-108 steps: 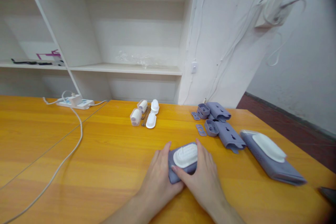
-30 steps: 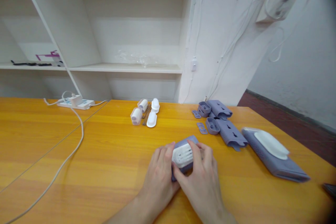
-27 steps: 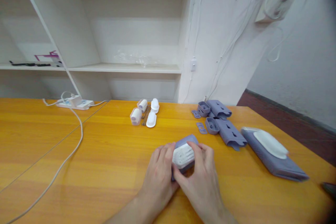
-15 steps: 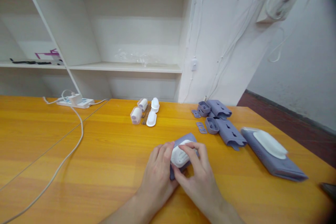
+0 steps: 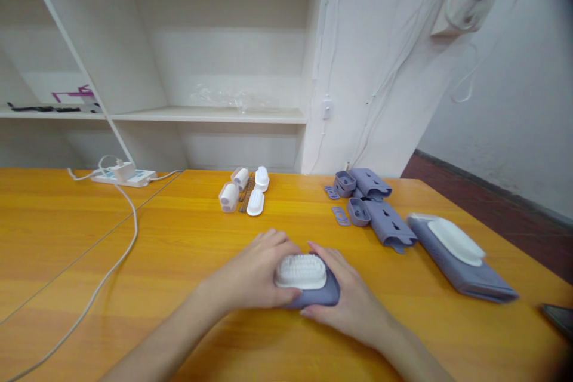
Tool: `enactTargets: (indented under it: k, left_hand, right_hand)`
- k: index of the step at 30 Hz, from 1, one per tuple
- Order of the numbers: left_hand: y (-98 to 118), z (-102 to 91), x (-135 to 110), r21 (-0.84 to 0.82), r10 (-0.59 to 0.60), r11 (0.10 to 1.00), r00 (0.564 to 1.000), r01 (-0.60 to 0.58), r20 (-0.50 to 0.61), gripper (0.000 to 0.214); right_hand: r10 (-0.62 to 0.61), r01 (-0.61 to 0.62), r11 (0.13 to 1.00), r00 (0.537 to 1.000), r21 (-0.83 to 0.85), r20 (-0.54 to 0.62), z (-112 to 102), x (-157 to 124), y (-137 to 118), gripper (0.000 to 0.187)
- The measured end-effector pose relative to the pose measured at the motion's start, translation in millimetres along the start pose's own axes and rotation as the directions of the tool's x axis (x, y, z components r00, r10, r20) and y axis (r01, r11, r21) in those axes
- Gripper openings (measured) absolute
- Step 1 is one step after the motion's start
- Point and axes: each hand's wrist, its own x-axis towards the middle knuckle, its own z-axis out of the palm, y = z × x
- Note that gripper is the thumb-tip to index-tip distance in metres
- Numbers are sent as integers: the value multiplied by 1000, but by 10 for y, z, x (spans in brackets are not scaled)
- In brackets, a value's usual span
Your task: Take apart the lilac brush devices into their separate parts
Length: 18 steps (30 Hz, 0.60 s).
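Observation:
Near the front of the table, both hands hold a grey-purple plastic housing (image 5: 320, 296) with a white bristled brush head (image 5: 301, 271) lying against it, bristles towards me. My left hand (image 5: 259, 274) wraps the left end, its thumb along the near edge of the brush head. Around the right end curve the fingers and thumb of my right hand (image 5: 347, 292). The underside of the housing is hidden. To the right lies a larger grey-purple piece (image 5: 461, 268) with a smooth white oval part (image 5: 456, 242) on top.
Several grey-purple housings (image 5: 391, 224), small cups (image 5: 358, 212) and flat slotted plates (image 5: 341, 216) lie at the back right. Further left are white brush heads (image 5: 255, 202), clear-and-white containers (image 5: 229, 197) and springs (image 5: 246, 194). A power strip (image 5: 138, 178) trails a white cable (image 5: 134, 233) down the left side.
The housing has turned from slanted to roughly level, so the brush head's bristles now face me. My right fingers have left the white part and moved to the housing's right end.

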Motion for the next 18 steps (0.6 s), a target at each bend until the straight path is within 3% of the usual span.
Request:
enactTargets:
  k: [3,6,10,18]
  left_hand:
    - [182,-187,221,188,-50,982,967,2,249,58]
    - [306,-309,416,272,-123,962,885,-4,449,55]
    - [358,-355,519,275,-95,961,885,-38,456,44]
    - [457,-265,531,339,-105,938,876,-69,470,58]
  right_hand:
    - [-26,26,1000,1000,0,-10,21,2,-37,94]
    - [-50,50,999,999,14,-2,16,-6,-60,95]
    - [-48,48,998,999,28,-11,14,-11,-67,96]
    - [-71,73,996,997,55,-39,36,-15,-72,92]
